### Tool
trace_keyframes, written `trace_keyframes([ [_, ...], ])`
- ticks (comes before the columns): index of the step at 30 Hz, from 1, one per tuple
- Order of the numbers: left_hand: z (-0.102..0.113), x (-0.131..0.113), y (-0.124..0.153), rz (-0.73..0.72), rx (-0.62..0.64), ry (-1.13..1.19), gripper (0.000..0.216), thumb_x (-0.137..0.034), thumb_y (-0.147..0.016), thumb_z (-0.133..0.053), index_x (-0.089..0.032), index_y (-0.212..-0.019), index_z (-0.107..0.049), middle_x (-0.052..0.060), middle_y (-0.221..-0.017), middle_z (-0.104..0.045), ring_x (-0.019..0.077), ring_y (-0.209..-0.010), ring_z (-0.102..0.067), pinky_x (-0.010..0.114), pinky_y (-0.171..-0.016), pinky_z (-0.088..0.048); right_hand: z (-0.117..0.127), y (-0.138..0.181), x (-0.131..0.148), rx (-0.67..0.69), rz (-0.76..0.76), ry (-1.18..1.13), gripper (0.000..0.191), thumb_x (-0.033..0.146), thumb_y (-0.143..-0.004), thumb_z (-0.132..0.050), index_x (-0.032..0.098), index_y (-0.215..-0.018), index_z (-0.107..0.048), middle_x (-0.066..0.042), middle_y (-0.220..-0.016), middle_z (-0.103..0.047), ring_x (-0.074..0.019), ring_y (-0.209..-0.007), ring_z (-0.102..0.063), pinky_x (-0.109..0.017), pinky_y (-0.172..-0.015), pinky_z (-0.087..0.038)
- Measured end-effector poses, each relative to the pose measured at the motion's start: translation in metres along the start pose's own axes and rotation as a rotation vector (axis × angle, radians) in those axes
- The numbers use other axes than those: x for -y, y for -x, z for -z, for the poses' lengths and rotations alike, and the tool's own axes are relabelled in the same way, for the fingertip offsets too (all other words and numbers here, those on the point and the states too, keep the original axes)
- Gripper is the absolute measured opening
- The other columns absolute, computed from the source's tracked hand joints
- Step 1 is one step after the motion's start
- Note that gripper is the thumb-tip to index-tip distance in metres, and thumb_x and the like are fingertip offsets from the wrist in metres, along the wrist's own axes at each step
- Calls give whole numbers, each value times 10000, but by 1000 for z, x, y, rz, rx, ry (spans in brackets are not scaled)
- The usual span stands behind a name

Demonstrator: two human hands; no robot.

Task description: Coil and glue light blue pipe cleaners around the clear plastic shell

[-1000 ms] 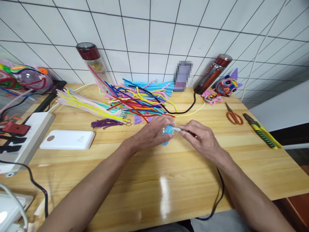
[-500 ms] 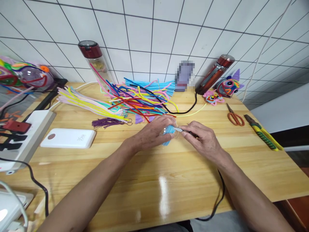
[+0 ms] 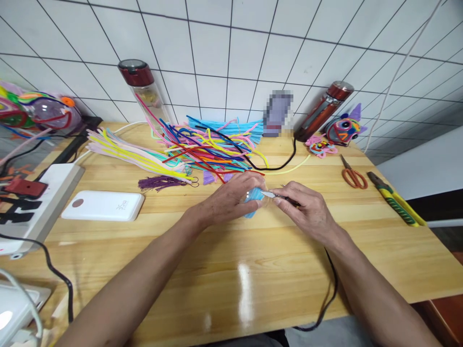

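Note:
My left hand (image 3: 231,197) is closed around a small clear ball with light blue fuzzy material (image 3: 253,198) inside, held just above the wooden table (image 3: 231,270). My right hand (image 3: 307,209) pinches a thin metal-tipped tool (image 3: 272,195), its point touching the blue piece. A pile of coloured pipe cleaners (image 3: 206,147) lies just beyond both hands. A purple tassel (image 3: 161,182) rests to the left of the pile.
A white power bank (image 3: 103,206) and a power strip (image 3: 34,205) lie at the left. Two red-capped bottles (image 3: 142,91) (image 3: 323,108) stand by the tiled wall. Orange scissors (image 3: 352,174), yellow-green pliers (image 3: 396,198) and a colourful craft figure (image 3: 343,129) are at the right. A black cable (image 3: 331,284) trails off the front edge.
Both hands stay together at the blue piece with almost no movement; the view has shifted slightly.

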State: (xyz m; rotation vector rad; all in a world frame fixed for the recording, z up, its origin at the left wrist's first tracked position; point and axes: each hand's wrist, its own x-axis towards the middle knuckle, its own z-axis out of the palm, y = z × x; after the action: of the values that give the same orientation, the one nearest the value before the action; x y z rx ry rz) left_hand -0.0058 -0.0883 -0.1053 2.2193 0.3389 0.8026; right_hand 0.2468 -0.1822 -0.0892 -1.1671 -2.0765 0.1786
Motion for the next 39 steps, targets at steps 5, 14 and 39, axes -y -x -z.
trace_keyframes([
  [5, 0, 0, 0, 3, 10, 0, 216, -342, -1084, -626, -238, -1272, -648, 145, -1393, -727, 290, -1418, -654, 508, -1245, -527, 0, 0, 0, -8, 0, -12, 194, 187, -1080, -712, 233, -1221, -837, -40, -888, -753, -163, -746, -706, -281, -686, -564],
  [14, 1, 0, 0, 26, 22, 0, 230, -332, -1077, -617, -230, -1281, -647, 155, -1439, -713, 294, -1449, -636, 518, -1263, -510, 0, 0, -2, 20, -11, -19, 188, 212, -1091, -709, 228, -1230, -834, -30, -864, -738, -150, -708, -678, -271, -649, -533],
  [39, 1, 3, 0, 36, 14, 6, 250, -361, -1069, -626, -235, -1284, -653, 154, -1435, -713, 304, -1440, -639, 520, -1254, -517, 4, 0, -6, 46, -36, -63, 189, 298, -1116, -679, 238, -1194, -841, -45, -872, -776, -171, -741, -713, -285, -691, -570],
])
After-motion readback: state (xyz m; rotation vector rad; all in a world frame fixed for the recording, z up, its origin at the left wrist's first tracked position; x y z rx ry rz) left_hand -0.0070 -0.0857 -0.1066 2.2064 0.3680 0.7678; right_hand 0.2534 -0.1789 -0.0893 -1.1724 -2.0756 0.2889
